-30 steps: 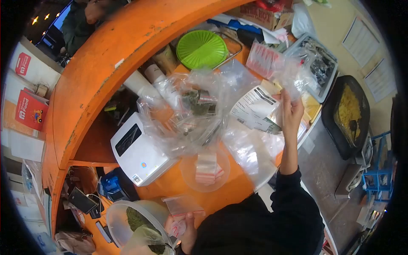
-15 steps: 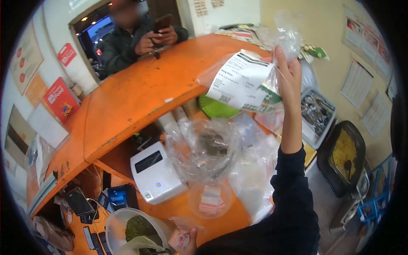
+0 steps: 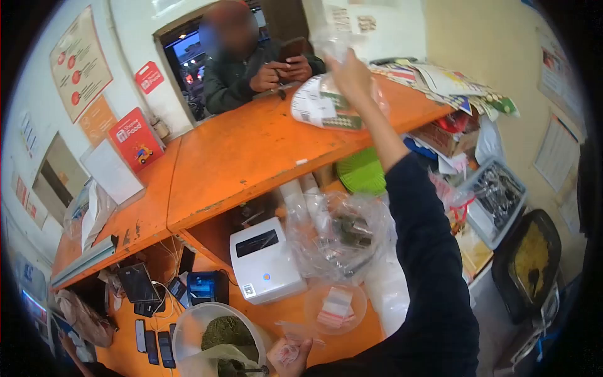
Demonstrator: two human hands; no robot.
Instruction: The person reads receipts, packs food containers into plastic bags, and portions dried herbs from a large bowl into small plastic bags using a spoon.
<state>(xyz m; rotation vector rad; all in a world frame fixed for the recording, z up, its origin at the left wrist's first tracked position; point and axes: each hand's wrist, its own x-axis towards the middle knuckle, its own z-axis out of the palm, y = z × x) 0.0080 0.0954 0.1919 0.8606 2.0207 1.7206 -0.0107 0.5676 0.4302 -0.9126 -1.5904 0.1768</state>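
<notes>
My right hand [image 3: 352,75] is closed on the top of a clear plastic bag [image 3: 339,45] over the raised orange counter. A white printed slip [image 3: 309,103] and a green-and-white packet show at the bag's lower part. Low in the view, my left hand [image 3: 290,358] is closed around small clear zip bags [image 3: 287,352] with red edges. Beside it on the left stands a translucent tub [image 3: 188,327] with green leafy bits inside. A round clear dish [image 3: 314,311] holding more zip bags [image 3: 337,306] lies just above my left hand.
Across the orange counter [image 3: 239,166] a person [image 3: 232,78] holds a phone [image 3: 292,49]. Below it are a white printer [image 3: 267,267], a heap of plastic bags [image 3: 345,242] and several phones [image 3: 151,345]. At the right are a cutlery tray [image 3: 496,195] and a black pan [image 3: 531,264].
My right hand has carried the bag and slip up and forward from the lower desk to over the raised counter. The view has tilted up, showing the person opposite. My left hand still grips the zip bags.
</notes>
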